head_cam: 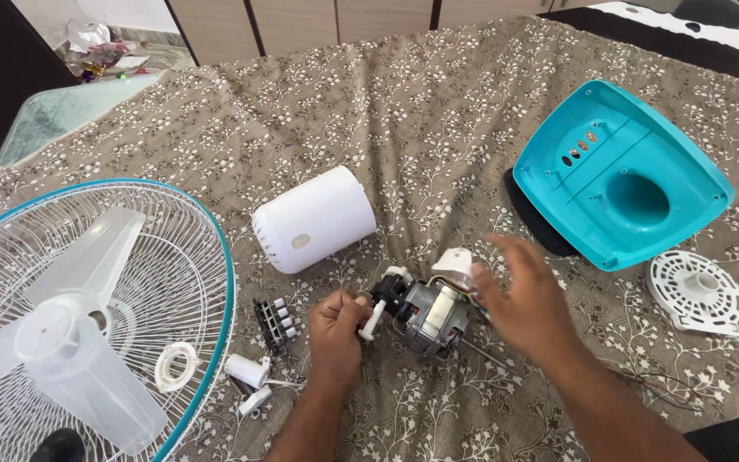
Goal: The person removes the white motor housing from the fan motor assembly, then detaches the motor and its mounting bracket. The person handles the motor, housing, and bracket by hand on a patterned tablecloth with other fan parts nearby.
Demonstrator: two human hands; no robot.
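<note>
Grey metal fan motor [432,315] lies on the cloth-covered surface [438,120], near centre, between both hands. Left hand [338,329] has its fingers closed on the white knob at the motor's left end; right hand [525,301], fingers spread, rests against its right side. Step judged: motor handling during disassembly; steadying the body seems needed next.

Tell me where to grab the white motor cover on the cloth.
Probably across the round mid-body of the white motor cover, from above: it lies on its side, curved wall up, clear of the fan guard and both hands.
</note>
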